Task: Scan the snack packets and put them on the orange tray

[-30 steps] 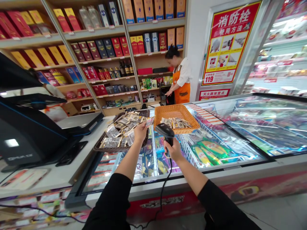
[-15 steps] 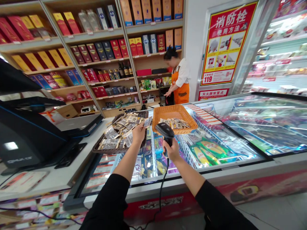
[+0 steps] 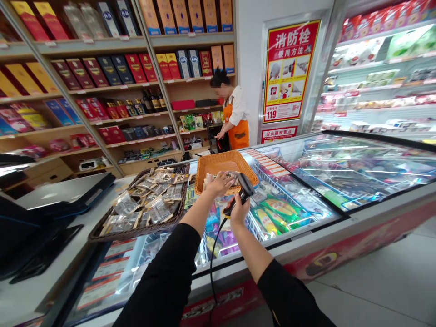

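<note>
My left hand point(image 3: 220, 184) reaches into the near side of the orange wicker basket point(image 3: 213, 162), palm down with fingers stretched over small snack packets point(image 3: 231, 177). What lies under the palm is hidden. In my right hand point(image 3: 240, 210) is a black handheld barcode scanner point(image 3: 248, 186), gripped round its handle; its head sits at the basket's right front edge. A cord point(image 3: 211, 263) runs from the handle down past the freezer's front. Left of both hands, a dark brown wicker basket point(image 3: 181, 210) holds many loose snack packets point(image 3: 150, 188).
Both baskets rest on a glass-topped chest freezer point(image 3: 272, 227) with packaged goods inside. On the left counter stand a scale point(image 3: 64, 193) and dark equipment. Beyond the freezer a person in an orange apron point(image 3: 236, 127) stands by shelves point(image 3: 116, 88) of boxes.
My left hand has gone from the dark basket's edge, where it held a snack packet, to the orange basket, and its fingers have opened. The scanner has tilted rightward. My view has swung right.
</note>
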### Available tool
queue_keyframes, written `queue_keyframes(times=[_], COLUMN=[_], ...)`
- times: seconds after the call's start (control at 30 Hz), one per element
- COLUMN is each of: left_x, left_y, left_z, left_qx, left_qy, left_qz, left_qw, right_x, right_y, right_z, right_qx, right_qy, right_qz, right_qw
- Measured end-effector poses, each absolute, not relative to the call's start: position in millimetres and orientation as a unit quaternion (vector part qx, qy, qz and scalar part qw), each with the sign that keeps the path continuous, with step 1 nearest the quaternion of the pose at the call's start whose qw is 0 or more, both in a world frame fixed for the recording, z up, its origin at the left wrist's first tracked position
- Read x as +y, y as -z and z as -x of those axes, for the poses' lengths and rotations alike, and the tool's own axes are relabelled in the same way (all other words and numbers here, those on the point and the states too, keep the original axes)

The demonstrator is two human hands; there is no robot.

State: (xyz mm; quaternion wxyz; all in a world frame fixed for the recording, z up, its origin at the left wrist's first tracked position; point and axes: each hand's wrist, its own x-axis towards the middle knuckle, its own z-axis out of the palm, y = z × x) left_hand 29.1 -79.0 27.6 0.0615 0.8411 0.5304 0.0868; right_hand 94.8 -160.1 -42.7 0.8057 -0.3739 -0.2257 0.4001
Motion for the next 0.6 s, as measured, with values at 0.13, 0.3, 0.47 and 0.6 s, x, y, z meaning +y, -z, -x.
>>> queue_keyframes(times=[0.13,0.3,0.47,0.6], left_x=[-82,-138,-189,-193], left_y=[-40,-60,-61,-48], left_z=[-4,82,158,180], left_qx=[0.550,0.687,0.856,0.851], left_qy=[-0.219,-0.233,-0.119,-0.130], left_qz=[-0.805,-0.686,-0.503,-0.504], left_qw=[0.032,-0.061,-0.016,0.073], right_x=[-160,-164,-171,-178], right_y=[44,45,49,52], right_z=[-92,-81,-71,-73], right_qx=[-0.235,-0.316,-0.386,-0.429], right_qy=[-0.411,-0.462,-0.484,-0.472], right_qz=[0.373,0.361,0.362,0.364], right_qw=[0.798,0.746,0.697,0.679])
